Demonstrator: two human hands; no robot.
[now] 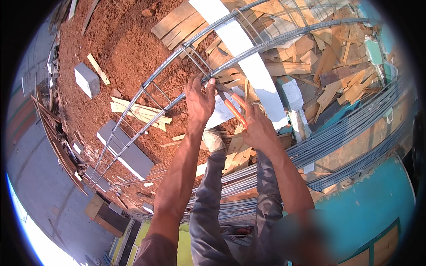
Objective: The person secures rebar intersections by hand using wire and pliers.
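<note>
A long steel rebar cage (242, 57), made of parallel ribbed bars joined by thin stirrups, runs from the lower left to the upper right. My left hand (199, 101) is closed around its nearer bar, beside a stirrup joint, with thumb and fingertips at the bar. In my right hand (258, 127) I grip orange-handled pincers (234, 111). Their dark jaws reach the joint just right of my left fingertips. Whether the jaws hold a tie wire there is too small to make out.
Reddish soil (128, 53) lies at the upper left, with grey blocks (126, 148) under and beside the cage. Scrap wood (328, 88) covers the upper right. A white board (248, 57) passes beneath the bars. Bundled steel rods (337, 119) stretch along the right, near a turquoise surface (368, 199).
</note>
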